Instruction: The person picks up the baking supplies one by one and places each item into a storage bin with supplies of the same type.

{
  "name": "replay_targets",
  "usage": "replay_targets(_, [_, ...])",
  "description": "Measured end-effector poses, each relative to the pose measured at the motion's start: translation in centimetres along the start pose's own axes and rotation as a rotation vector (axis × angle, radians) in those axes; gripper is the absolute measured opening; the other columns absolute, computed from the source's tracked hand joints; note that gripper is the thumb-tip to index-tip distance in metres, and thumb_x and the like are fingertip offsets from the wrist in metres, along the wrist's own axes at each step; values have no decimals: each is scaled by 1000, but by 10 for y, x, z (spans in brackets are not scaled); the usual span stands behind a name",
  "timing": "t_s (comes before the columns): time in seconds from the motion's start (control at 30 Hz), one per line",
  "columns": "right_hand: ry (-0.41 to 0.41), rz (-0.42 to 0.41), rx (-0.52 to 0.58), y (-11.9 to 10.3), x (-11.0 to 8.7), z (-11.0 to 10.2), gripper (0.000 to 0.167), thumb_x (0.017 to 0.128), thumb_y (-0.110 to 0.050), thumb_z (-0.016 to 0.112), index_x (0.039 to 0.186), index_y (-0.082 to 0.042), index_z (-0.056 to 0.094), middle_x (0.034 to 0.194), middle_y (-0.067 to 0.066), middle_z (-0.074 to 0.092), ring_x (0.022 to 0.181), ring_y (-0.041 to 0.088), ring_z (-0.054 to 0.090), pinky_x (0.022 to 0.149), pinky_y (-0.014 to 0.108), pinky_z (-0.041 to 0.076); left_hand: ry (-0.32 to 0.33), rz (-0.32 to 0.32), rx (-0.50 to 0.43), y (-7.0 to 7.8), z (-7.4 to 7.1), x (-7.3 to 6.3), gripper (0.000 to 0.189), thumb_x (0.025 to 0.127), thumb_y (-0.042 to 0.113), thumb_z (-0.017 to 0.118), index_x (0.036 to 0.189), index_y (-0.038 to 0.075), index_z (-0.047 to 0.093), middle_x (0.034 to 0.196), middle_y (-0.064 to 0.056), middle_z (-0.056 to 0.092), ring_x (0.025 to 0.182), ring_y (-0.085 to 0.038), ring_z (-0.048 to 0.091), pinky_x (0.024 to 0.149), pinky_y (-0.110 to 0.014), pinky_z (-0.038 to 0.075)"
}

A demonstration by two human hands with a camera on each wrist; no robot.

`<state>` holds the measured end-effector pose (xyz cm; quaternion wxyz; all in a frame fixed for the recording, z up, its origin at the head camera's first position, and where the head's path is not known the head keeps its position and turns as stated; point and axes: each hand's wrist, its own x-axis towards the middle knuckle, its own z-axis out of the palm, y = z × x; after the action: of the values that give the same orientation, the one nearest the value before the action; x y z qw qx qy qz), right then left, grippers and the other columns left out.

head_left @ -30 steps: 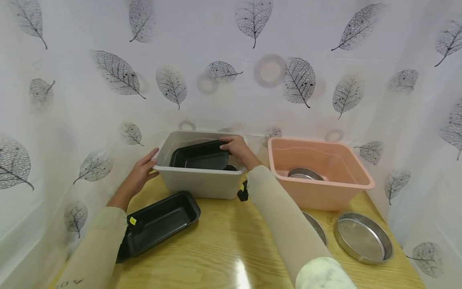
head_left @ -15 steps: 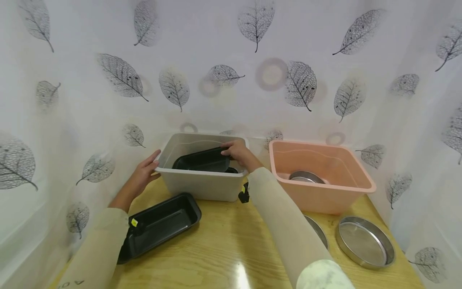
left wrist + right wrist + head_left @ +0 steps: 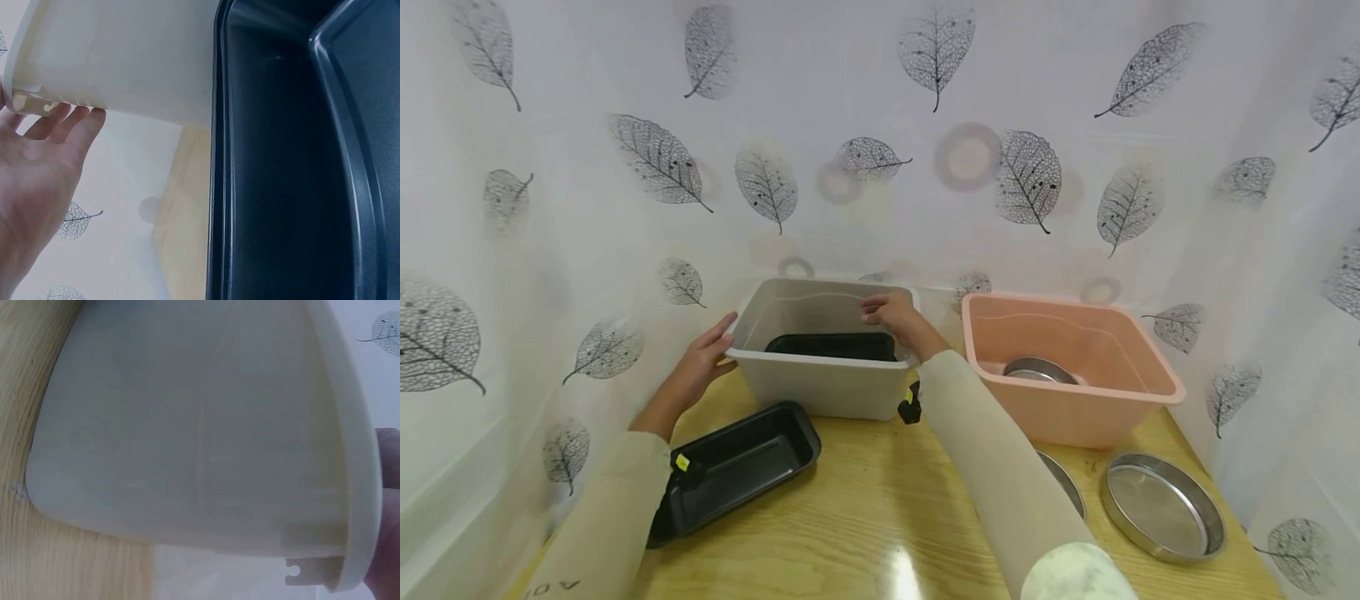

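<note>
A grey plastic bin (image 3: 820,392) stands at the table's back left. One black loaf pan (image 3: 831,347) lies inside it, mostly hidden by the front wall. My left hand (image 3: 700,362) holds the bin at its left rim; in the left wrist view its fingertips (image 3: 94,115) press under the rim by a small lug. Above the bin's right end hovers my right hand (image 3: 898,317), fingers loosely bent and nothing between them. In the right wrist view the bin's end wall hides most of this hand. Another black loaf pan (image 3: 745,467) rests on the table below my left wrist.
A pink bin (image 3: 1060,408) stands to the right with a round metal pan (image 3: 1037,369) inside. A second round pan (image 3: 1165,508) lies on the table in front of it, and another pan (image 3: 1063,483) is partly behind my right sleeve. Leaf-patterned curtain (image 3: 850,83) encloses the table.
The black loaf pan in my right hand has gone from tilted against the hand to lying low in the grey bin; the right hand has let go. My left hand stays at the rim.
</note>
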<state>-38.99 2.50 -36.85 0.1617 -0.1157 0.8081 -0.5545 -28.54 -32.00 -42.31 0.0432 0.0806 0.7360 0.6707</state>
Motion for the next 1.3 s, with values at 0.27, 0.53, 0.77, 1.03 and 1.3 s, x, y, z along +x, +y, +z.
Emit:
replay_targets(0.27, [-78, -55, 56, -2, -4, -1, 47, 100, -6, 60, 146, 1, 50, 146, 21, 54, 135, 33, 52, 117, 44, 39, 1, -3, -24, 1, 0, -3, 63, 112, 30, 34, 163, 14, 1, 167, -24, 2, 150, -47, 14, 117, -65, 16])
replay_targets(0.53, [-168, -140, 99, -13, -20, -3, 47, 101, -10, 61, 147, -6, 50, 150, 21, 49, 135, 31, 53, 113, 43, 43, -1, -12, -12, 3, 1, -4, 60, 112, 25, 31, 163, 15, -1, 168, -23, -1, 151, -47, 12, 118, -66, 15])
replay_targets(0.77, [-213, -193, 125, -24, -41, -2, 48, 101, -12, 62, 147, -7, 51, 148, 17, 53, 135, 29, 53, 111, 40, 46, -10, 0, -8, 3, 2, -4, 63, 112, 29, 32, 162, 13, -1, 168, -23, -2, 150, -48, 11, 117, -66, 15])
replay_targets(1.03, [-288, -246, 154, -31, -74, 6, 46, 102, -13, 60, 147, -8, 52, 145, 17, 55, 133, 30, 55, 108, 40, 49, -13, 3, 6, 2, 3, -2, 63, 112, 29, 33, 162, 12, 1, 168, -23, 0, 150, -48, 13, 117, -66, 17])
replay_targets(1.3, [-398, -302, 199, -23, -108, 27, 46, 101, -10, 60, 146, -5, 52, 137, 23, 59, 126, 33, 60, 104, 51, 50, -22, -5, 23, 4, 1, -2, 63, 112, 30, 32, 162, 12, -1, 168, -21, -2, 151, -48, 12, 117, -66, 17])
